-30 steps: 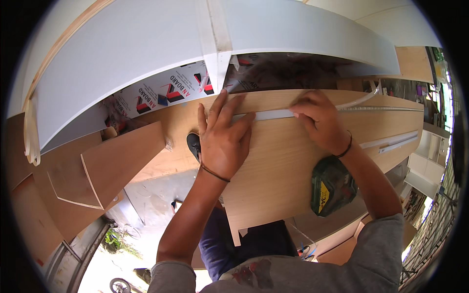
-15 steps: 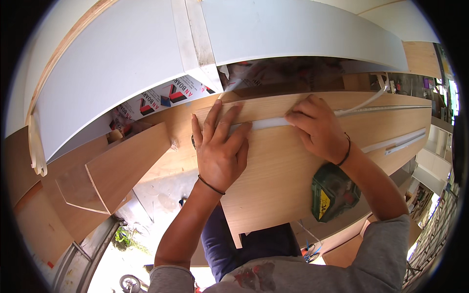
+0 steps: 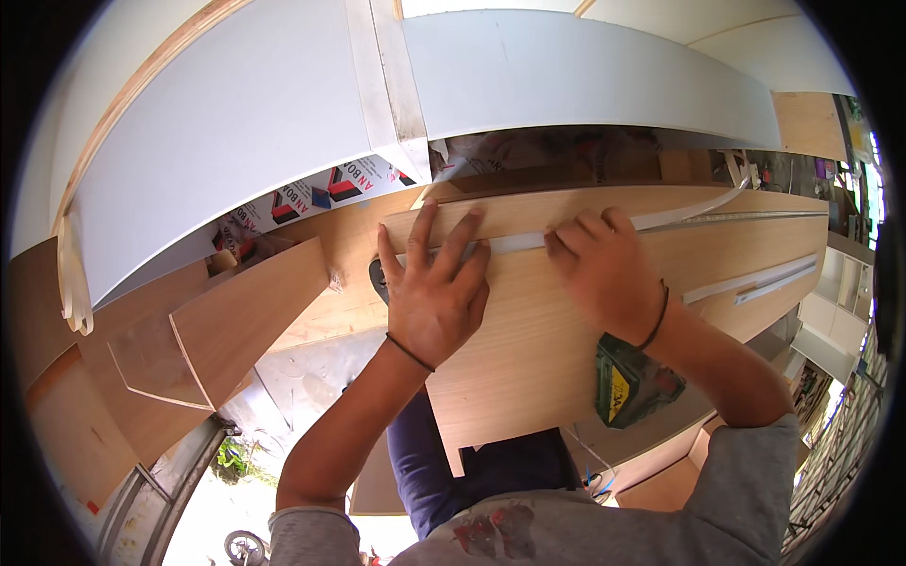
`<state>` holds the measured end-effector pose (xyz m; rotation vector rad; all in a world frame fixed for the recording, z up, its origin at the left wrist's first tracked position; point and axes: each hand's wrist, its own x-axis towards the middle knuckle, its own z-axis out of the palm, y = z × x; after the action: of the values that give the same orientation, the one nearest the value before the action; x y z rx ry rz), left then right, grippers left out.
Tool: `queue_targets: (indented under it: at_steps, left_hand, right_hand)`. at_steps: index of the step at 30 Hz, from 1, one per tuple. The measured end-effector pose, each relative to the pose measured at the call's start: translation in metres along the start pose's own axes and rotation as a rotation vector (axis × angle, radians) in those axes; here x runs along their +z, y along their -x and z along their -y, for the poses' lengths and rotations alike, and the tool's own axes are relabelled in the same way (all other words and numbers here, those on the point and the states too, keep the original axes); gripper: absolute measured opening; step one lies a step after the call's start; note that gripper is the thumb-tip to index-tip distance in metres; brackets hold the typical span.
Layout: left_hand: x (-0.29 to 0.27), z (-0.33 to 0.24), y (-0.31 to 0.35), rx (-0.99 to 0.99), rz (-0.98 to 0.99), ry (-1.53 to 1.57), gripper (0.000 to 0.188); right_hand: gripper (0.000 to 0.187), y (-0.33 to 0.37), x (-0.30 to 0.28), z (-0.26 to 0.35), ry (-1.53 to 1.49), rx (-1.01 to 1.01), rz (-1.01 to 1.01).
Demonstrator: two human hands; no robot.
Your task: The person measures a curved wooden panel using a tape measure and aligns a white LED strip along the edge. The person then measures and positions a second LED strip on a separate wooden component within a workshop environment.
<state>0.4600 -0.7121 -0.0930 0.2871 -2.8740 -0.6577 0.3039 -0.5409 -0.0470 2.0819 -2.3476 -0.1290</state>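
Left hand (image 3: pixel 439 297) lies spread on white strip (image 3: pixel 519 242); I cannot tell if right hand (image 3: pixel 609 269) pinches it; its upper-right tail (image 3: pixel 694 209) could drag it askew

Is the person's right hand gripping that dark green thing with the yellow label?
No, the right hand is curled at the white strip, with the dark green thing clear of it, nearer the person's body.
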Motion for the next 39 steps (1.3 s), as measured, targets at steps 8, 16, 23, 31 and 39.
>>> queue_targets:
  at_steps: [8,16,23,31,39]
  left_hand:
    - [0.000,0.001,0.001,0.005,0.020,0.043,0.033]
    - [0.005,0.001,0.000,-0.015,-0.016,0.042,0.022]
    - [0.020,-0.019,-0.029,-0.017,-0.056,0.046,0.010]
    - [0.034,-0.039,-0.048,-0.029,-0.123,0.197,0.005]
    - [0.026,-0.042,-0.049,-0.040,-0.042,0.171,0.012]
  right_hand:
    - [0.052,-0.038,0.040,-0.018,-0.475,0.387,-0.221]
    - [0.057,-0.046,0.024,-0.008,-0.590,0.486,0.173]
    - [0.026,0.060,0.028,-0.063,-0.353,0.311,-0.296]
    - [0.014,0.087,0.007,-0.091,-0.477,0.383,-0.178]
    - [0.013,0.086,0.019,-0.087,-0.551,0.436,-0.241]
